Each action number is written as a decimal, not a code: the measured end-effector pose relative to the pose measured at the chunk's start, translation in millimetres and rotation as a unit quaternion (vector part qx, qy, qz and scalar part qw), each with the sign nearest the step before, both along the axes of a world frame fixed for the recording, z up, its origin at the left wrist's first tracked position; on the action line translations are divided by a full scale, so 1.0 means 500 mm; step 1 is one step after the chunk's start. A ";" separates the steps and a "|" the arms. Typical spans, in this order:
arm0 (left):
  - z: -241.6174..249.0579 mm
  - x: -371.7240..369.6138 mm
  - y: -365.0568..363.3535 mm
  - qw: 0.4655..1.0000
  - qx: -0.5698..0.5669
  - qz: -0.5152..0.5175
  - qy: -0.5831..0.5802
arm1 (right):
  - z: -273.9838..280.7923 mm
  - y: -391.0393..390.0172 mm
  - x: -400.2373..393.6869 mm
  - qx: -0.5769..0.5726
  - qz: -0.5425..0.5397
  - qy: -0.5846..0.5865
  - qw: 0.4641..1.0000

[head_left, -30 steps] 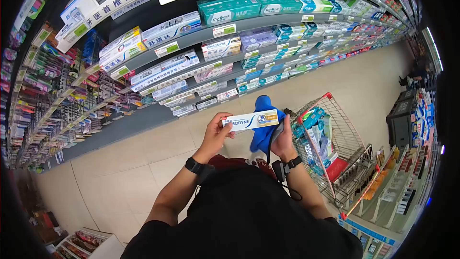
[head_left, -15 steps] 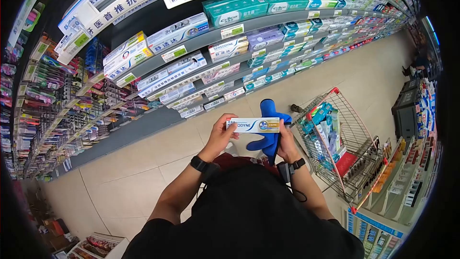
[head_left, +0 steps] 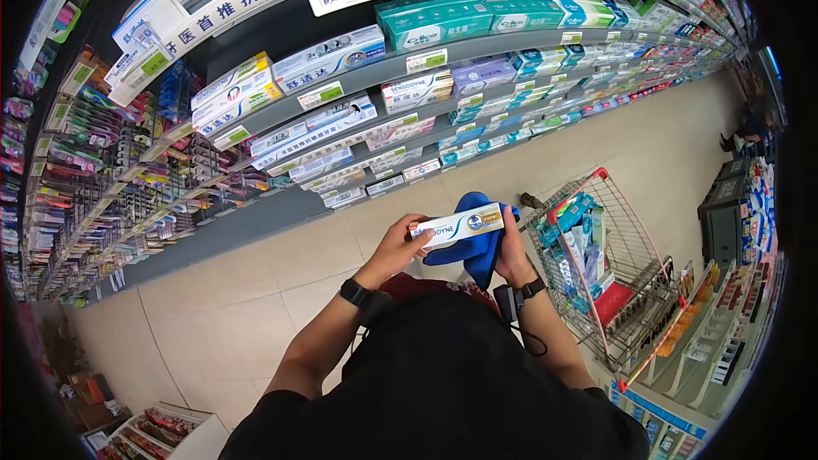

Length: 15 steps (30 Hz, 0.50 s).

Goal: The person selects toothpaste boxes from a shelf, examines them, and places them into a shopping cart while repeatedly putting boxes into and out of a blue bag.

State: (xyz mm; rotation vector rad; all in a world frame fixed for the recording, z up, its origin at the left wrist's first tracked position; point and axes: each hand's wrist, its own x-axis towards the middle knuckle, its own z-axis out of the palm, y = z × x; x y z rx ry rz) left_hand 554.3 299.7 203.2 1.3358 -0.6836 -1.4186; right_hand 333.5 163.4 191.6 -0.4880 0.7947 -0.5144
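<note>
My left hand [head_left: 394,249] clamps the carton [head_left: 463,226], just slanted far-right but readable, while my right hand [head_left: 514,253] grips blue cloth [head_left: 480,260].

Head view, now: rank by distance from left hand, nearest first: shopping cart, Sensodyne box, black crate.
From the left hand:
1. Sensodyne box: in its grip, reaching toward the right hand.
2. Shopping cart: to the right, beyond the right hand.
3. Black crate: far right, past the cart.
</note>
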 end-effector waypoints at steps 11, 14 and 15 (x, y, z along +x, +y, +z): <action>-0.010 -0.015 -0.035 0.996 0.045 0.027 0.069 | 0.047 -0.010 -0.007 -0.039 -0.052 0.031 0.997; 0.000 -0.021 -0.047 0.993 0.065 0.034 0.092 | 0.037 -0.007 -0.027 -0.042 -0.048 0.006 0.998; -0.006 -0.022 -0.050 0.990 0.066 0.032 0.123 | 0.035 -0.005 -0.033 -0.041 -0.047 -0.002 0.998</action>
